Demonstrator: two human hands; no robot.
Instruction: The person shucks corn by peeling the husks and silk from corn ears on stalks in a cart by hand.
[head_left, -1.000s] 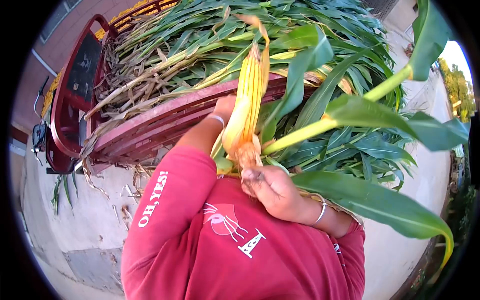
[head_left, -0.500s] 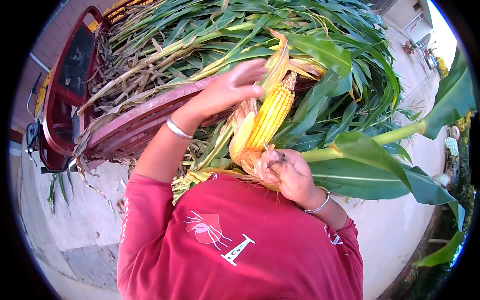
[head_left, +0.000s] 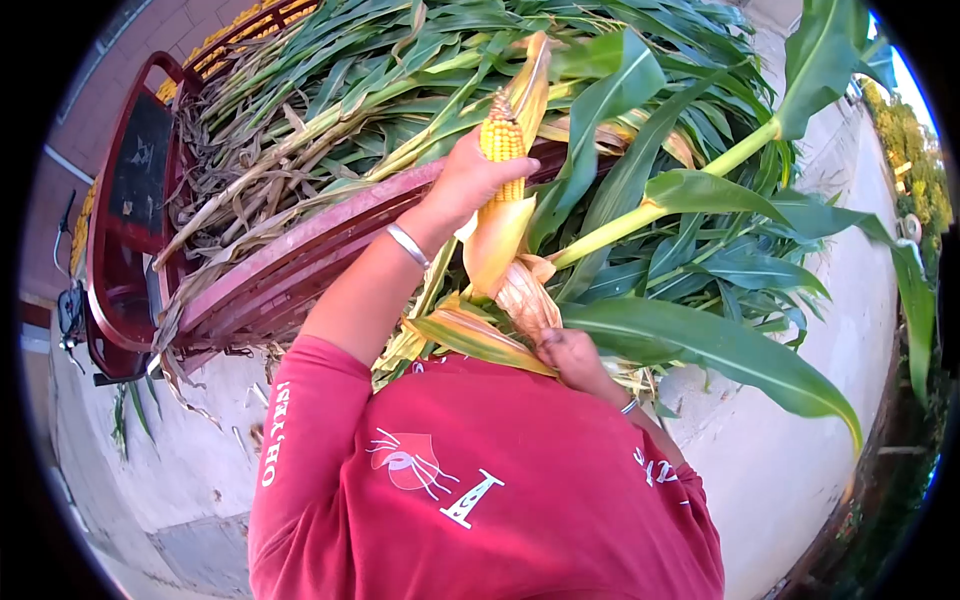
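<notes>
While the left hand [head_left: 465, 185] is closed around the yellow corn [head_left: 503, 140] — its tip coming out past the thumb — the right hand [head_left: 577, 360], with bent fingers, holds the husk [head_left: 527, 298] at the base.

A red cart [head_left: 300, 247] with a slatted side stands on pale concrete [head_left: 780, 470]. A dark panel [head_left: 138, 175] fills the frame at its left end, and a handlebar [head_left: 71, 303] shows just beyond. Behind the cart, a yellow heap [head_left: 212, 40] lies near a brick wall [head_left: 150, 38]. A grey patch [head_left: 205, 555] marks the ground at lower left; trees [head_left: 905, 150] rise at far right.
</notes>
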